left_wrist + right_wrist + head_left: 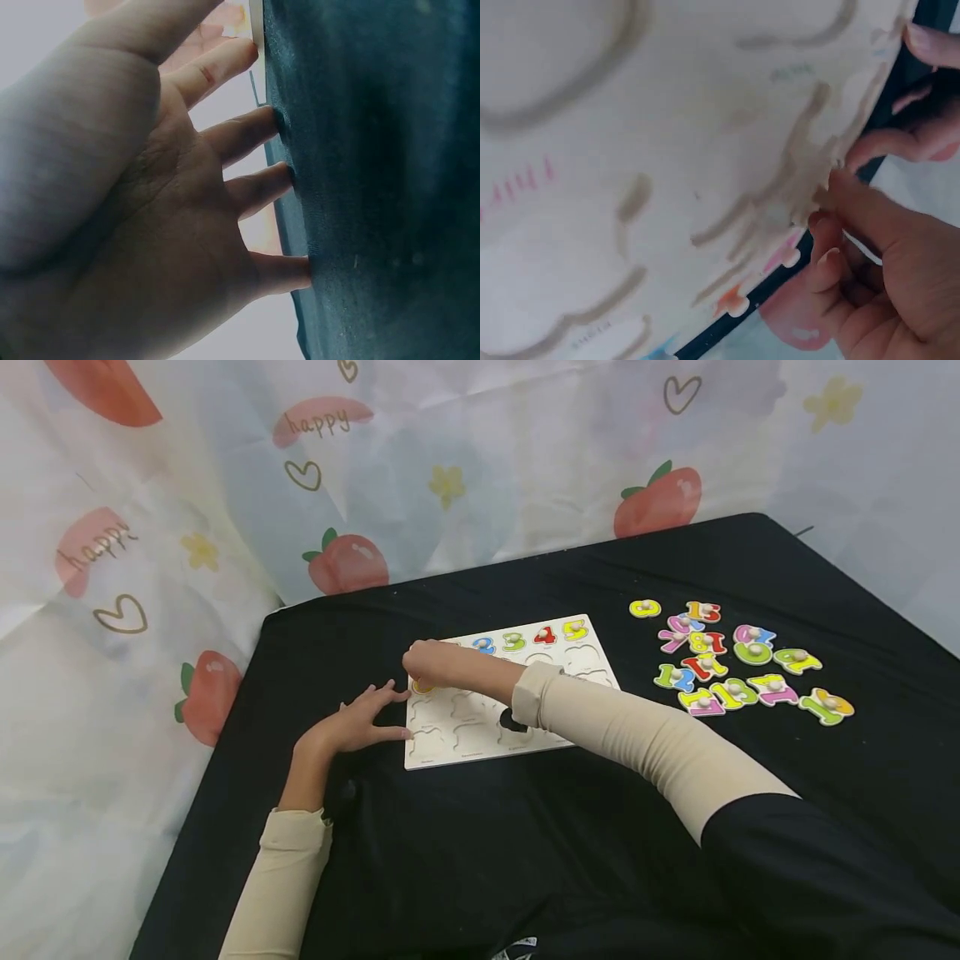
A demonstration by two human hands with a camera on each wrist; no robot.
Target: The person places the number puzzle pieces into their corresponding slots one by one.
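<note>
A pale wooden number puzzle board (468,708) lies on the black-covered table, with shallow cutouts across it. Along its far edge sit a blue 2 (483,646), a green 3 (513,642), a red 4 (544,636) and a yellow 5 (575,630). My right hand (435,662) is over the board's left side, thumb and fingers pinched together on an orange-yellow puzzle piece (422,686), mostly hidden beneath the hand. My left hand (352,722) is spread at the board's left edge; its thumb and index fingertips meet that edge. The left wrist view shows its fingers (251,191) straight and apart.
Several loose number pieces with knobs, among them a yellow piece (645,608) and a green-and-orange piece (827,705), lie in a cluster right of the board, some overlapping. A printed cloth backdrop (510,460) rises behind the table and along its left side.
</note>
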